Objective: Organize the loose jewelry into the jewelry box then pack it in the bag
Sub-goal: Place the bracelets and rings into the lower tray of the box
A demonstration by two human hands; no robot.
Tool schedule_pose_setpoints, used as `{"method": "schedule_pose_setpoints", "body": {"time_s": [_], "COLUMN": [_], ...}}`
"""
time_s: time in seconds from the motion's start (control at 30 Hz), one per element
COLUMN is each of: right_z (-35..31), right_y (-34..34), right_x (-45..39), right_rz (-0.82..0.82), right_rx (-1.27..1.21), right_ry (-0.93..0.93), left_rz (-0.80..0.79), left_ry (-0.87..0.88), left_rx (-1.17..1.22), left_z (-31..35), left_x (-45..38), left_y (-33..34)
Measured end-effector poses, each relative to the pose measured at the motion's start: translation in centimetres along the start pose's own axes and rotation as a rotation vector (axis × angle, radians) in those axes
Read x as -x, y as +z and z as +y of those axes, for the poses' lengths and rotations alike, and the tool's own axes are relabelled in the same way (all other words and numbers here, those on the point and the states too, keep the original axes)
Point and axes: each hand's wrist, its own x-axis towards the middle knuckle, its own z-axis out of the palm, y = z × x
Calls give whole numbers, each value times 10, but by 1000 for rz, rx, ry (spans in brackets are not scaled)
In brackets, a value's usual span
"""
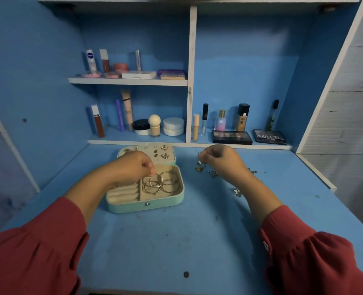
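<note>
Two hands work: the left hand (137,167) pinches a thin gold hoop (155,181) over the open mint-green jewelry box (146,206); the right hand (219,159), at three o'clock, pinches a small dangling trinket (199,165). Hoops could tangle and spill out if yanked.

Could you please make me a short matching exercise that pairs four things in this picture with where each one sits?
Things:
1. gold bangles
2. bee-shaped earrings
3. silver charm
4. MATTE eyeshadow palette

Places:
A. pinned in the jewelry box lid
B. on the bottom shelf, far right
C. loose on the blue desk
D. in the box's large compartment

Pairs: 1-D, 2-A, 3-C, 4-B
</note>
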Motion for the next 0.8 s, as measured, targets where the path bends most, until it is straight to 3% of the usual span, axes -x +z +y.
{"method": "schedule_pose_setpoints", "body": {"time_s": [0.17,0.43,0.8], "right_z": [-17,-29,-34], "right_y": [26,38,41], "right_x": [6,17,24], "right_rz": [32,-184,-282], "right_rx": [220,345,438], "right_ry": [-173,-259,-285], "left_rz": [-93,-97,-2], "left_ry": [18,43,60], "left_rx": [-109,-193,0], "left_z": [-7,-14,-14], "left_x": [3,5,4], "left_y": [2,7,4]}}
